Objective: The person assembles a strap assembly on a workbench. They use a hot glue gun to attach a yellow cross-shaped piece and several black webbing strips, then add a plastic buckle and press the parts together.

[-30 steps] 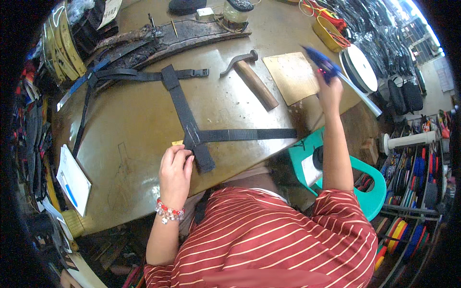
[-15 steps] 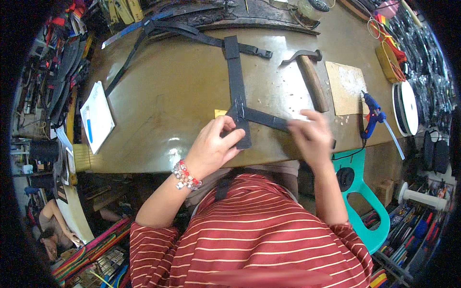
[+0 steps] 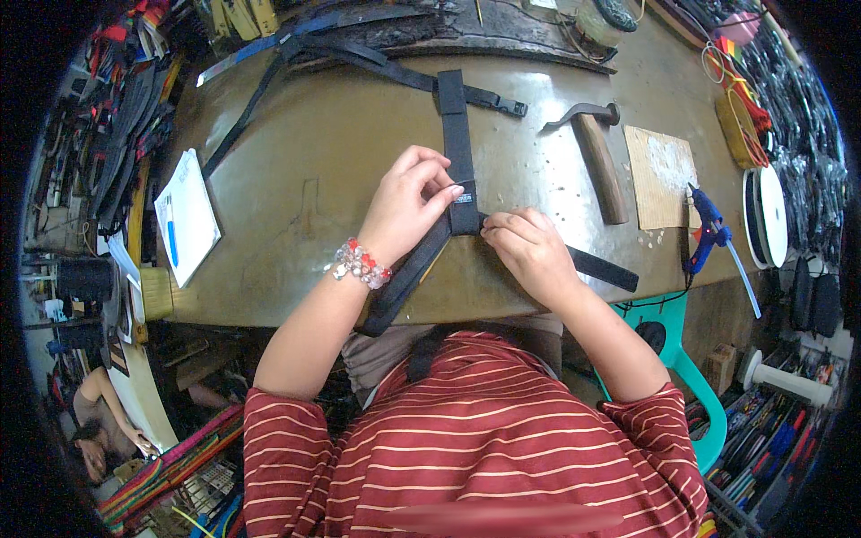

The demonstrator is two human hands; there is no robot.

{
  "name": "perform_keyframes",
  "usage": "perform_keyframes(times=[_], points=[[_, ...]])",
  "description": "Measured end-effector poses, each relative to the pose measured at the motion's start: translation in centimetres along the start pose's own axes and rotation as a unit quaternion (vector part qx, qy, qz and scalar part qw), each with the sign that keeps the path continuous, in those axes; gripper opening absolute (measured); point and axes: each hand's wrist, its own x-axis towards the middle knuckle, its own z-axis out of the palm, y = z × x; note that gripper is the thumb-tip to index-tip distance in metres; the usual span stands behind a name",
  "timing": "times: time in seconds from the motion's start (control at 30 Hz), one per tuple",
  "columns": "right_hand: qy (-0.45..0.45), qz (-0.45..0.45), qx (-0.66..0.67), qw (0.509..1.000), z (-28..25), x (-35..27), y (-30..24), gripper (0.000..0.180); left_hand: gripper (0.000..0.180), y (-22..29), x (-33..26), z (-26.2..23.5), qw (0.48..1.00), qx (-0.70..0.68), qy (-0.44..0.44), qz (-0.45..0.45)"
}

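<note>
A black webbing strap harness [image 3: 459,143] lies on the table, its wide upright piece running away from me. Two narrower arms spread from that piece's near end, the left arm [image 3: 408,278] toward the table edge and the right arm [image 3: 605,269] out to the right. My left hand [image 3: 408,199] pinches the wide piece's left side, thumb beside a small dark label [image 3: 463,195] with pale marks. Closed at the fingertips, my right hand [image 3: 531,251] grips the strap where the right arm begins and covers part of it. A side-release buckle [image 3: 511,108] ends a far strap.
A hammer [image 3: 599,166], a cardboard piece [image 3: 659,175] and a blue glue gun [image 3: 707,224] lie at right, near a white spool [image 3: 767,218]. Paper with a pen [image 3: 186,220] sits left. A teal chair [image 3: 708,403] stands beyond the front edge; another person [image 3: 103,421] is at lower left.
The wide piece's near end now lies folded up, with the label showing. My right hand has come left to the strap junction, and my left hand has shifted up and slightly right.
</note>
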Motion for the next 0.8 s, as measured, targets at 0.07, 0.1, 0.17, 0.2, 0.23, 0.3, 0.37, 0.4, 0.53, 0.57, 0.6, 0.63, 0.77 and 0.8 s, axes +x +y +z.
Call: perform_keyframes(times=[0.07,0.1,0.17,0.2,0.23,0.3,0.37,0.4,0.53,0.57,0.6,0.63,0.77,0.8], points=[[-0.004,-0.006,0.001,1.000,0.0,0.0,0.2,0.015,0.013,-0.3,0.1,0.2,1.000,0.003,-0.021,-0.020],[-0.006,-0.001,-0.001,1.000,0.1,-0.1,0.2,0.015,0.013,-0.4,0.1,0.4,0.999,0.028,-0.016,-0.004],[-0.014,-0.005,-0.005,1.000,0.1,-0.1,0.3,0.016,0.013,-0.5,0.0,0.6,0.997,0.079,-0.013,0.008],[-0.013,-0.003,-0.004,1.000,0.1,-0.1,0.2,0.016,0.012,-0.5,0.0,0.7,0.996,0.088,-0.010,0.009],[-0.014,-0.003,-0.005,1.000,0.0,-0.1,0.2,0.016,0.012,-0.5,0.0,0.8,0.995,0.098,-0.008,0.010],[-0.012,-0.003,-0.005,1.000,0.0,-0.1,0.1,0.016,0.011,-0.5,0.1,0.9,0.993,0.116,-0.005,0.022],[-0.005,-0.004,-0.006,1.000,0.0,0.0,0.2,0.016,0.012,-0.5,0.2,1.0,0.990,0.135,0.000,0.045],[-0.004,-0.008,-0.001,1.000,0.0,-0.1,0.2,0.016,0.011,-0.5,0.3,1.0,0.990,0.135,-0.006,0.035],[-0.019,-0.010,-0.004,1.000,0.2,-0.3,0.6,0.019,0.009,-0.4,0.5,1.1,0.991,0.130,-0.013,0.036],[-0.021,-0.010,-0.006,1.000,0.2,-0.3,0.5,0.020,0.010,-0.4,0.5,1.0,0.990,0.133,-0.009,0.048],[-0.025,-0.008,-0.007,1.000,0.2,-0.3,0.4,0.021,0.010,-0.3,0.5,1.0,0.989,0.141,-0.007,0.050],[-0.016,-0.002,-0.011,1.000,0.2,-0.2,0.2,0.022,0.010,-0.3,0.5,0.9,0.987,0.149,-0.013,0.052],[-0.036,-0.001,-0.059,0.998,-0.3,0.4,-0.9,0.028,0.011,-0.6,0.6,1.0,0.984,0.169,-0.031,0.040],[-0.051,-0.007,-0.078,0.996,-0.4,0.6,-1.0,0.029,0.012,-0.6,0.7,1.0,0.984,0.167,-0.026,0.050]])
